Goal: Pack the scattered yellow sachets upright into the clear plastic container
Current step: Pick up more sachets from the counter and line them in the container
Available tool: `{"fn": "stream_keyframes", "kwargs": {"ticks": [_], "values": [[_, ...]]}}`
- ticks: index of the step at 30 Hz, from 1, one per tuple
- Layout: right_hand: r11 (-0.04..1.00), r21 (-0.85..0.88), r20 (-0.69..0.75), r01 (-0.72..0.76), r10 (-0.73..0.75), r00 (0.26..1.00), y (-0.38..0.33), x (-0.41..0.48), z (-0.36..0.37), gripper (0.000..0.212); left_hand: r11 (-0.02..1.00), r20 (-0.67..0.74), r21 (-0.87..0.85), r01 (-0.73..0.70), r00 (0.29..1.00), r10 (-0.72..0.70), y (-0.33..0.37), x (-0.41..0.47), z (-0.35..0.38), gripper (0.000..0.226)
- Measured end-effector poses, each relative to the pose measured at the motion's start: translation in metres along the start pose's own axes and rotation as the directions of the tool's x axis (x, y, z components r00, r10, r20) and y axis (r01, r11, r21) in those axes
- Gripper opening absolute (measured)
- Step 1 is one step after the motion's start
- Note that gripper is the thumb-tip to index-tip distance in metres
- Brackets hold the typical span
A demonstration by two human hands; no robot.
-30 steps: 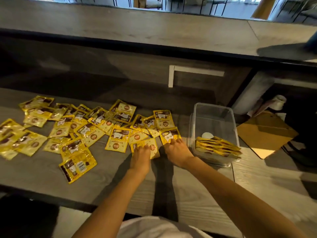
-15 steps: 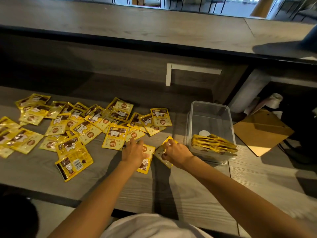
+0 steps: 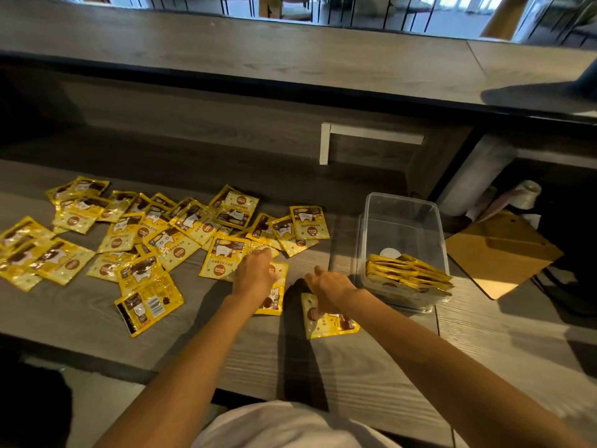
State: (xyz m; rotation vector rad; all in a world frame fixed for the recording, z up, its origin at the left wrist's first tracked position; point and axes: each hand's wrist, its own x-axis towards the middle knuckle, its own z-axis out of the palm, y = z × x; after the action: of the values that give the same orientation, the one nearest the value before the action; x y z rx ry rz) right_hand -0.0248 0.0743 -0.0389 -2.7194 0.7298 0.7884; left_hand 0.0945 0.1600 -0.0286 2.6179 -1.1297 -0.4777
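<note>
The grey wooden counter [image 3: 97,318] carries everything. The clear plastic container [image 3: 402,202] stands at its right, and the scattered sachets [image 3: 168,234] lie flat and overlapping across the left and middle. A packed row [image 3: 408,274] of sachets stands on edge, leaning, at the container's near end. Its far part holds only a white disc [image 3: 389,252]. The person's left grip [image 3: 255,274] lies spread, fingers straight, on a near sachet [image 3: 274,300]. The right grip [image 3: 328,286] hovers over the far edge of a loose sachet [image 3: 329,323] just left of the container, and it cannot be told whether its fingers pinch that edge. The sachets look like light, thin, glossy foil, floppy and probably slippery when flat. A pinch at a sealed edge or corner therefore seems the surest hold, peeling one off before turning it upright.
</note>
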Motion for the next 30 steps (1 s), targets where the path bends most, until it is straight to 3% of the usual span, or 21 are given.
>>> {"fn": "stream_keyframes", "kwargs": {"ticks": [3,8,12,17,21,24,27,30], "values": [[1.0,0.026,-0.038,0.009,-0.008,0.999,-0.003,0.001,0.001,0.043,0.998,-0.048,-0.059,0.009,0.999,-0.012,0.005,0.002,-0.011,0.031],[0.989,0.15,0.029,0.007,-0.012,1.0,0.0,-0.001,0.002,0.07,0.996,-0.098,-0.091,0.011,0.995,-0.02,0.012,0.002,-0.019,0.03],[0.998,0.055,0.024,0.01,-0.011,1.0,0.001,-0.005,0.004,0.054,0.995,-0.09,-0.101,0.015,0.996,-0.025,0.014,-0.002,-0.02,0.027],[0.974,0.222,-0.193,-0.045,0.089,0.977,-0.004,-0.009,-0.015,0.037,0.992,-0.165,-0.124,0.016,0.986,-0.037,0.018,-0.001,-0.027,0.017],[0.878,0.478,-0.435,-0.019,0.256,0.864,0.002,-0.013,-0.047,0.03,0.992,-0.305,-0.12,-0.044,0.952,0.005,0.027,0.004,-0.041,0.018],[0.83,0.555,-0.58,0.047,0.346,0.738,0.015,-0.022,-0.072,0.033,0.98,-0.38,-0.172,-0.103,0.924,0.03,0.041,0.009,-0.055,0.025],[0.781,0.619,-0.635,0.085,0.434,0.639,0.036,-0.033,-0.09,0.038,0.957,-0.416,-0.221,-0.189,0.905,0.082,0.061,0.013,-0.065,0.02],[0.704,0.7,-0.65,0.12,0.558,0.515,0.061,-0.046,-0.096,0.025,0.913,-0.416,-0.286,-0.29,0.896,0.154,0.088,0.016,-0.07,0.022]]}}
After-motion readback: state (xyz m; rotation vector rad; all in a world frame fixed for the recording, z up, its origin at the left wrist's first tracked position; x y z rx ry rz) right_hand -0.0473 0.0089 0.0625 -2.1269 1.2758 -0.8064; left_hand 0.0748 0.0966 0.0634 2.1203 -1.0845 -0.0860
